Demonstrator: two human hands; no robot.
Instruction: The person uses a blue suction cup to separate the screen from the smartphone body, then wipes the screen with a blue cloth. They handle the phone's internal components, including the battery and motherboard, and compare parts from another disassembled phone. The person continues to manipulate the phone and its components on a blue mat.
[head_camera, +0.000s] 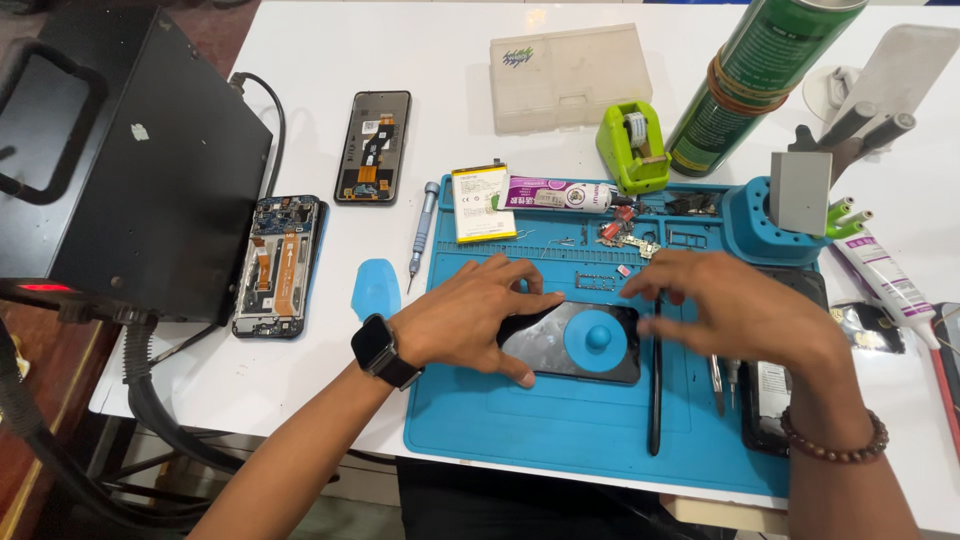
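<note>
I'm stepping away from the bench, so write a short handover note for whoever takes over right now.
Left hand: open, fingers spread, steadying the left end of the dark phone on the blue mat.
Right hand: hovers over the phone's right end, fingertips pinched; what it grips is hidden.
Blue suction cup: seated on the phone.
Done: cup placed; an opened phone and a screen assembly lie on the white table.
Left: the phone on the mat looks closed, not yet lifted apart.
</note>
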